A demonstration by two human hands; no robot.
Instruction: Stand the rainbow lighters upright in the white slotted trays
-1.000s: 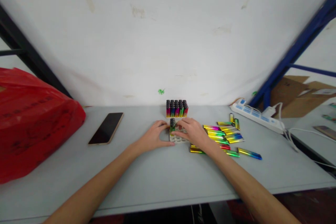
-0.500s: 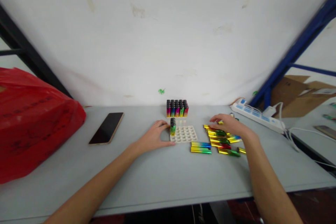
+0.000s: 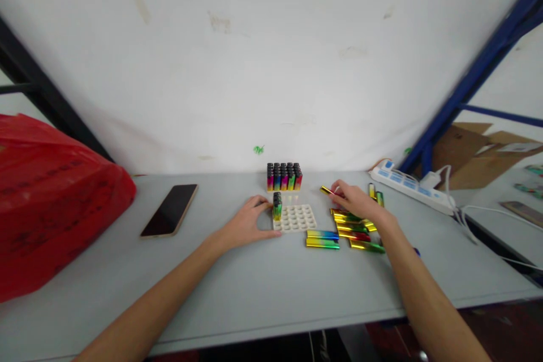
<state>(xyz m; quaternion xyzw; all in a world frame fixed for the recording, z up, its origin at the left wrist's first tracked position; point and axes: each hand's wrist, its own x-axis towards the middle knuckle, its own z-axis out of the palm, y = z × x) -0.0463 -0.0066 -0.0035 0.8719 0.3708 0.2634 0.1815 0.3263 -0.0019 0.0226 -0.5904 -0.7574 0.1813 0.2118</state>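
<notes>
My left hand (image 3: 250,222) braces the left edge of a white tray (image 3: 299,218) with rows of round holes, its thumb at the near corner and its fingertips beside the standing lighters. A short row of green-and-yellow lighters (image 3: 277,208) with black tops stands upright in the tray's left column. Beyond the tray's right side, my right hand (image 3: 350,199) pinches a shiny gold lighter (image 3: 326,190), raised and tilted, its rear part hidden by the fingers. Under and beside that hand lies a heap of metallic lighters (image 3: 350,226). Two blue-green-yellow lighters (image 3: 322,238) lie in front of the tray.
A block of upright lighters (image 3: 284,177) stands near the wall behind the tray. On the left are a phone (image 3: 170,210) and a red plastic bag (image 3: 63,203). A white power strip (image 3: 413,188) with cables and a cardboard box (image 3: 462,153) are at the right.
My right hand has lifted a gold lighter off the heap and moved left toward the tray. My left hand stays at the tray's edge. The view has shifted slightly.
</notes>
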